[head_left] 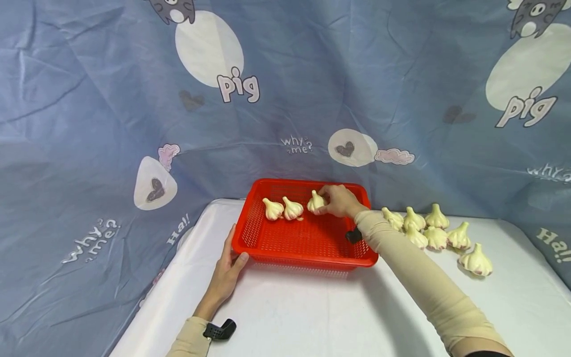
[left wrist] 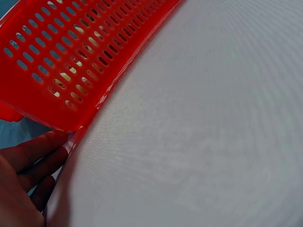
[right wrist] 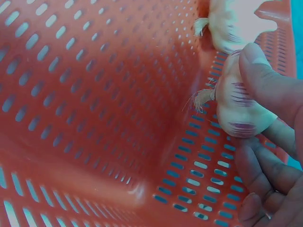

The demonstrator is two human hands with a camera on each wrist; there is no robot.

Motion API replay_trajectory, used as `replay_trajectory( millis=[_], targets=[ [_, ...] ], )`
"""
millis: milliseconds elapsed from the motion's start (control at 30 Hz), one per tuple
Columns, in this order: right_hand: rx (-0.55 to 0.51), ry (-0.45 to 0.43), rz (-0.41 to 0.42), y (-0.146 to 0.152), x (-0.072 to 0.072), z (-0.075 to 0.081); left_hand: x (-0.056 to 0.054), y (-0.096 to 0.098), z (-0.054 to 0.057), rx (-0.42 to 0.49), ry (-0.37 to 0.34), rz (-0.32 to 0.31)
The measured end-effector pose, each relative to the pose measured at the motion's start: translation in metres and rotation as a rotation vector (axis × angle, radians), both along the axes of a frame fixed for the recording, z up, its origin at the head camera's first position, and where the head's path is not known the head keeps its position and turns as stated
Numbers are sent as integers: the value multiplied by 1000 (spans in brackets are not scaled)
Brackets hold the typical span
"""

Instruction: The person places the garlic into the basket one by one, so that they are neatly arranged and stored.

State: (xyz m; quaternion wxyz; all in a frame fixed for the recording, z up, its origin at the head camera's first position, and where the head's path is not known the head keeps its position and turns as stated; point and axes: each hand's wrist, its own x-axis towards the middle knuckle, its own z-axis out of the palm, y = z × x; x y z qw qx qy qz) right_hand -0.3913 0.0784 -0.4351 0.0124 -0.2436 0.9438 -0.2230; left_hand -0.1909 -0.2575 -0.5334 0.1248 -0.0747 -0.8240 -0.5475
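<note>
A red plastic basket (head_left: 303,256) with slotted walls stands on the white table. At its front left corner, my left hand (head_left: 226,275) holds the basket, thumb by the front rim and fingers along the left side. My right hand (head_left: 341,201) reaches inside over the back part and pinches a garlic bulb (right wrist: 241,101) between thumb and fingers. That bulb's root tuft faces the camera in the right wrist view. To its left in the head view, two more garlic bulbs (head_left: 292,209) lie side by side in the basket.
Several garlic bulbs (head_left: 436,238) are grouped on the table right of the basket, partly behind my right forearm. One bulb (head_left: 476,261) lies nearer the front. A blue printed cloth (head_left: 285,99) hangs behind the white table (head_left: 303,317).
</note>
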Motion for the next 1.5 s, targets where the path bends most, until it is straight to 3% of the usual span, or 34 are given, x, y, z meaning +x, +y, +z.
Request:
replay_trajectory(
  millis=[467,933,1500],
  targets=[
    [47,10,-42,-1,3,-5,1,0,2,13,-7,-12],
    [136,26,-26,-13,-6,-15,-1,-1,1,25,-16,-21],
    [231,33,-18,-19,-2,-14,0,-1,2,16,7,-19]
  ],
)
